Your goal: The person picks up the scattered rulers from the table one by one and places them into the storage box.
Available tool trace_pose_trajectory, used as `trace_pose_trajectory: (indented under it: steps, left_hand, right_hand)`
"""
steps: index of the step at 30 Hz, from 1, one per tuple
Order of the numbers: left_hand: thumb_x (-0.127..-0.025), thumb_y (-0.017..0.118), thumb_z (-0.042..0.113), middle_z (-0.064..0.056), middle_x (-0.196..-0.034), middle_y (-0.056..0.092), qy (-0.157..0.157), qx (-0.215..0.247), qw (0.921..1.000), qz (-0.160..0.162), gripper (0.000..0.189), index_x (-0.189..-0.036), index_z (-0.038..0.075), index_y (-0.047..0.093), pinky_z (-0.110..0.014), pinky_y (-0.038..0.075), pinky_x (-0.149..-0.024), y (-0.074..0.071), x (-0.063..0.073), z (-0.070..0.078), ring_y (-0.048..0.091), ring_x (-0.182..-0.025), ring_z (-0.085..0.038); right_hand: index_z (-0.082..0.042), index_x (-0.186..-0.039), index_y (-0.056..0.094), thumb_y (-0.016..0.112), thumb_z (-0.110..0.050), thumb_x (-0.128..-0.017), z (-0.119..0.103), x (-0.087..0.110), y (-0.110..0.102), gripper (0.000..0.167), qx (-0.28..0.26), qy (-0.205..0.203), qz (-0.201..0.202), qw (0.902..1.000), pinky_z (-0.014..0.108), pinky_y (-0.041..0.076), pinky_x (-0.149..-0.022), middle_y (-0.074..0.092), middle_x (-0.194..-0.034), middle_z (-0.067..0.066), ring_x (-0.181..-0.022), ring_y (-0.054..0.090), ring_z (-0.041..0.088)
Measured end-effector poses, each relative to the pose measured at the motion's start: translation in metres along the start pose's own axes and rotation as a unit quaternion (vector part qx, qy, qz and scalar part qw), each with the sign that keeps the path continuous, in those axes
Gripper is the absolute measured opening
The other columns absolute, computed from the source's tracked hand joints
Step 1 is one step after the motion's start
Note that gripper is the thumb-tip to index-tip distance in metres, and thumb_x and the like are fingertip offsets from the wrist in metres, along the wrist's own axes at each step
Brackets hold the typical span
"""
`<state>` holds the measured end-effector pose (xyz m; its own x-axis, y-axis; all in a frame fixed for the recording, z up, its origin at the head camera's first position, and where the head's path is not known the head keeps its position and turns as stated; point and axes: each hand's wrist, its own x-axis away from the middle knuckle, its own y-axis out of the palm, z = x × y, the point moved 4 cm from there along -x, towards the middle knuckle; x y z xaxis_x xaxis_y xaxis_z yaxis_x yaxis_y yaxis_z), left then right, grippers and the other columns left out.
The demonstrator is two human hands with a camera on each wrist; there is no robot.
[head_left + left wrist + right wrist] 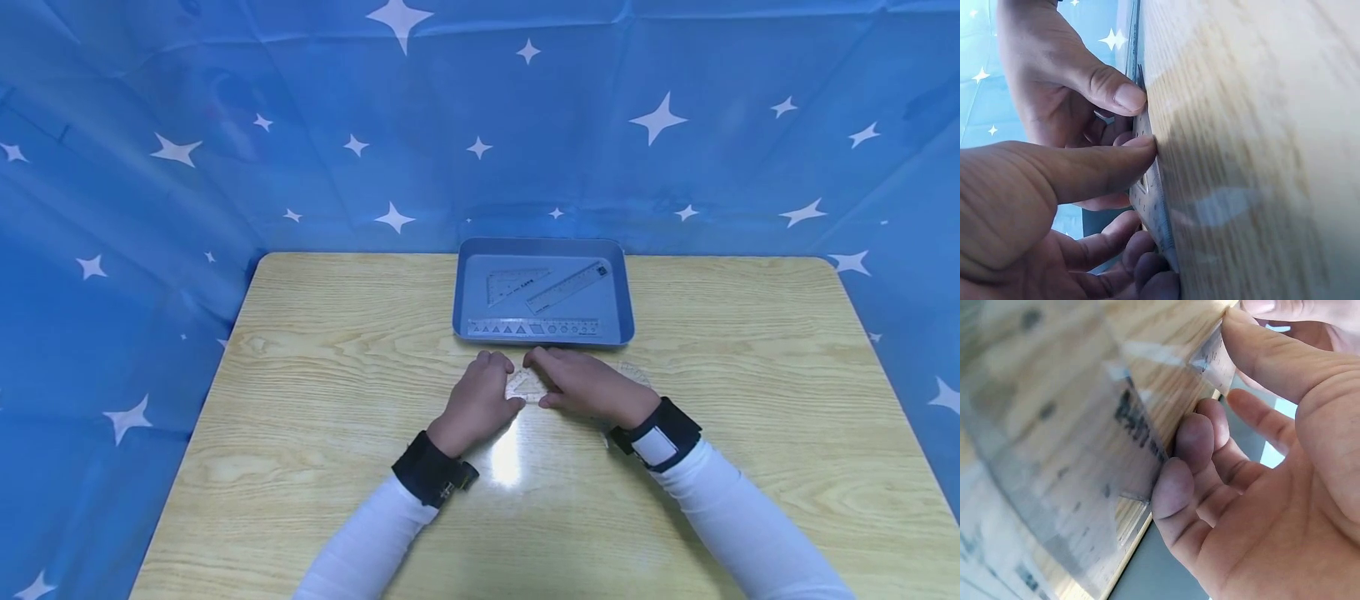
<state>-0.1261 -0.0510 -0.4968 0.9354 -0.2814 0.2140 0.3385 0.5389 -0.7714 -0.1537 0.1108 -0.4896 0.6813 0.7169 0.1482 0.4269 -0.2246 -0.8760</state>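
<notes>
Head view, left to right: blue cloth (180, 275) with white stars hung beside the wooden table (315, 333). My left hand (480, 404), banded in black at the wrist, pinched the left end of a clear measuring piece (527, 387), thumb on the near side, fingers bent on the far side. The blue tray (542, 244) stood just beyond the piece; it held a long ruler with cut-out shapes (532, 327) along its near wall, a set square (501, 285) and a slanted short ruler (566, 288). The piece lay between my hands, in front of the tray. My right hand (596, 385) pinched the right end between thumb and fingers. Beside it, partly covered, a clear curved piece (633, 372) lay on the table.

Left wrist view: printed marks and a graduated edge were legible as such on the held piece, where the head view gave only a small outline. My left thumb (1100, 167) pressed its edge. I could not tell whether the piece touched the tabletop.

Right wrist view: a large clear sheet (1054, 444) with dark print, blurred, filled the foreground; I could not match it with certainty to anything in the head view.
</notes>
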Motion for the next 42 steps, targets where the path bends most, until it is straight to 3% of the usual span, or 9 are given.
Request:
trace_pose_trajectory:
  steps: [6, 16, 19, 24, 29, 35, 42]
  left_hand:
    - [-0.086, 0.085, 0.023, -0.013, -0.115, 0.056, -0.004, -0.031, 0.9995, 0.008, 0.046, -0.121, 0.002, 0.062, -0.04, 0.054, -0.077, 0.002, -0.001, 0.004, 0.058, -0.103, -0.028]
    - [-0.084, 0.087, 0.023, -0.009, -0.105, 0.057, 0.002, -0.057, 0.9983, 0.014, 0.04, -0.109, 0.005, 0.06, -0.037, 0.052, -0.071, 0.002, 0.0, 0.009, 0.058, -0.095, -0.025]
    - [-0.085, 0.086, 0.022, -0.007, -0.099, 0.059, 0.006, -0.062, 0.9979, 0.017, 0.038, -0.106, 0.006, 0.059, -0.036, 0.051, -0.069, 0.0, 0.001, 0.01, 0.059, -0.091, -0.023]
    - [-0.089, 0.081, 0.013, -0.004, -0.092, 0.058, 0.016, -0.026, 0.9992, 0.026, 0.028, -0.104, 0.008, 0.058, -0.034, 0.048, -0.066, -0.007, 0.003, 0.007, 0.059, -0.083, -0.02]
    - [-0.09, 0.077, 0.006, 0.001, -0.083, 0.058, 0.039, 0.035, 0.9978, 0.04, 0.02, -0.102, 0.009, 0.06, -0.029, 0.046, -0.065, -0.016, 0.004, 0.004, 0.056, -0.075, -0.014]
    - [-0.089, 0.078, 0.006, 0.002, -0.083, 0.059, 0.061, 0.039, 0.9945, 0.076, 0.02, -0.101, 0.008, 0.062, -0.029, 0.048, -0.069, -0.03, 0.011, 0.008, 0.056, -0.077, -0.013]
    - [-0.092, 0.076, 0.004, -0.002, -0.085, 0.061, 0.085, 0.065, 0.9885, 0.107, 0.018, -0.103, 0.003, 0.062, -0.028, 0.051, -0.069, -0.053, 0.014, 0.012, 0.059, -0.078, -0.015]
  right_hand:
    - [-0.008, -0.131, 0.052, 0.082, -0.022, -0.087, -0.004, 0.003, -0.002, 0.055, 0.004, -0.024, 0.026, 0.9994, 0.044, 0.053, -0.095, 0.064, -0.121, 0.009, -0.111, 0.063, 0.025]
    - [-0.009, -0.134, 0.054, 0.082, -0.022, -0.088, -0.004, 0.008, 0.003, 0.056, 0.03, -0.031, 0.045, 0.998, 0.04, 0.052, -0.088, 0.059, -0.116, 0.007, -0.102, 0.056, 0.021]
    - [-0.009, -0.134, 0.053, 0.083, -0.02, -0.087, -0.006, 0.007, 0.004, 0.057, 0.027, -0.032, 0.049, 0.9979, 0.04, 0.053, -0.092, 0.059, -0.118, 0.007, -0.105, 0.058, 0.021]
    - [-0.005, -0.134, 0.051, 0.082, -0.012, -0.088, -0.011, 0.008, 0.003, 0.056, 0.005, -0.052, 0.062, 0.9967, 0.04, 0.052, -0.102, 0.062, -0.125, 0.009, -0.116, 0.061, 0.023]
    - [-0.007, -0.136, 0.048, 0.076, -0.005, -0.091, -0.012, 0.009, 0.003, 0.053, 0.0, -0.056, 0.072, 0.9958, 0.037, 0.054, -0.094, 0.058, -0.121, 0.007, -0.108, 0.058, 0.019]
    - [-0.011, -0.14, 0.047, 0.073, -0.008, -0.095, -0.017, 0.011, -0.006, 0.052, -0.004, -0.037, 0.077, 0.9963, 0.031, 0.054, -0.08, 0.054, -0.115, 0.005, -0.095, 0.054, 0.014]
    - [-0.009, -0.138, 0.053, 0.077, -0.01, -0.093, -0.027, 0.011, -0.026, 0.051, 0.036, -0.064, 0.134, 0.9882, 0.033, 0.057, -0.084, 0.057, -0.114, 0.005, -0.097, 0.058, 0.016]
